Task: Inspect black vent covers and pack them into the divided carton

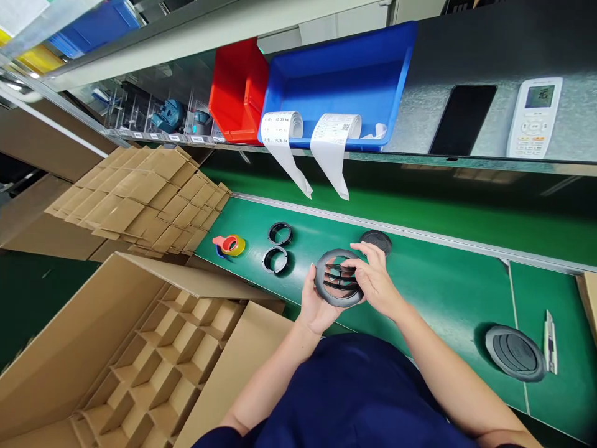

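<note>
Head view: just below the centre of the frame, a round black vent (342, 287) with an open ring and curved slats is held above the green worktop (448, 298). Its left and lower rim is grasped by the left hand (315, 306), with the thumb laid along the side. Its upper right part is touched by the right hand (377, 283), whose bent fingertips are set at the slats; whether a slat is pinched there cannot be told.

Just beyond the right hand, a dark disc (377, 241) is partly covered by the fingers. Left of the vent, an upper black ring (270, 236) and a lower black ring (265, 261) are placed side by side, and farther left a red tape dispenser (231, 244) is seen. At the lower right, a second vent (515, 353) is laid with its slats closed, beside a cutter knife (550, 342).

The lower left is occupied by an open carton (247, 354) fitted with cardboard dividers (168, 354). On the shelf above, a blue tray (340, 90), a phone (463, 119) and a white remote control (535, 118) are set.
</note>
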Tool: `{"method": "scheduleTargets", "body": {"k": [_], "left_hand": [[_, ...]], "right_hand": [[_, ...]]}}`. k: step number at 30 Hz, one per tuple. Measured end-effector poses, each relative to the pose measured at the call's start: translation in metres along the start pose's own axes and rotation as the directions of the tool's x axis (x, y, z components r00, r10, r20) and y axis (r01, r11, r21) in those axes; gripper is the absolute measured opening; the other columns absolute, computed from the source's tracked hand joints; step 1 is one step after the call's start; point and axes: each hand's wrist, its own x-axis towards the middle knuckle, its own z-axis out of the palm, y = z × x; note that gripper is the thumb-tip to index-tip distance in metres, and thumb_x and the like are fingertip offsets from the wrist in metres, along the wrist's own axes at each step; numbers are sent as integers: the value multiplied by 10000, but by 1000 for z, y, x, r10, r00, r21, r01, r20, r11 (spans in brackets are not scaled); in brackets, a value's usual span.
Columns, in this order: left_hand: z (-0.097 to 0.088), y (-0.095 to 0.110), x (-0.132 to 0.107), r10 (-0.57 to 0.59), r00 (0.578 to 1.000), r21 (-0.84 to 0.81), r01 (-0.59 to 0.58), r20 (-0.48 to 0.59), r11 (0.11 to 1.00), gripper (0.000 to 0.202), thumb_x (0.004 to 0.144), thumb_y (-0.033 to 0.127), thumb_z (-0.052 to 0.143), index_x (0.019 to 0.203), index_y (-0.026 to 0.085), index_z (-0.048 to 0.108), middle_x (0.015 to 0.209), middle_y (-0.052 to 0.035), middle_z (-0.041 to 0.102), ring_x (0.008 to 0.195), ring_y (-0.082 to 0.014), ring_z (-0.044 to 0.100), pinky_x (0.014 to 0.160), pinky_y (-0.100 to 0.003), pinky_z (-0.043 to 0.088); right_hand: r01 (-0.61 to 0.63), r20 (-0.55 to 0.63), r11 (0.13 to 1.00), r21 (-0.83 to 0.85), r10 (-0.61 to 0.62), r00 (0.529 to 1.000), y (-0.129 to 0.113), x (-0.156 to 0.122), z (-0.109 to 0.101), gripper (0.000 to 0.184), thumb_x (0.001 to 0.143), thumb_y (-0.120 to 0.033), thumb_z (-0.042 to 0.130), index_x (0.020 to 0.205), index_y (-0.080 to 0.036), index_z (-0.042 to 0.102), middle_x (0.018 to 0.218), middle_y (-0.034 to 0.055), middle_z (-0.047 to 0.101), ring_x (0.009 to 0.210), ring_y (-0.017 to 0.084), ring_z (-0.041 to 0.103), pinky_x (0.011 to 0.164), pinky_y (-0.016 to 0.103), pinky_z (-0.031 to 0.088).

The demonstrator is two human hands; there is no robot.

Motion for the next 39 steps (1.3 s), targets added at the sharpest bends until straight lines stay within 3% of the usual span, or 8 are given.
{"method": "scheduleTargets", "body": {"k": [5,18,28,36,39], "left_hand": [[-1,0,2,-1,999,1,1,-43,1000,445,971,600,462,1207,252,606,1350,-120,581,1324,-359,478,1131,-630,260],[0,3,7,-25,999,-52,23,-34,998,470,998,595,394,1213,231,598,1333,-114,598,1276,-329,530,1129,-627,281],[0,1,7,-20,993,-43,15,-117,999,473,991,575,417,1224,213,611,1353,-112,593,1280,-339,521,1134,-632,270],[3,4,6,-52,995,-23,50,-86,998,650,947,649,432,1390,176,490,1406,-194,529,1348,-366,450,1145,-589,274],[3,5,4,-36,998,-16,35,-47,999,563,954,633,450,1324,218,541,1409,-185,528,1365,-387,429,1137,-616,268]], "right_hand": [[-26,21,999,44,25,999,4,2,4,588,1062,-573,197,1103,-254,689,1419,95,460,1382,328,269,1136,610,288],[9,77,1000,21,-11,997,5,8,0,592,1066,-576,202,1111,-218,671,1461,101,443,1418,322,233,1155,584,290],[3,122,1000,23,-6,993,1,11,-1,601,1066,-566,206,1089,-208,688,1449,113,468,1424,326,233,1150,596,309],[-43,-32,983,181,50,998,7,2,5,552,1068,-565,235,1183,-257,678,1410,88,493,1348,297,355,1126,552,352],[-71,-59,968,240,87,994,7,-2,4,528,1073,-545,247,1176,-264,681,1383,86,516,1319,288,393,1112,529,365]]}}
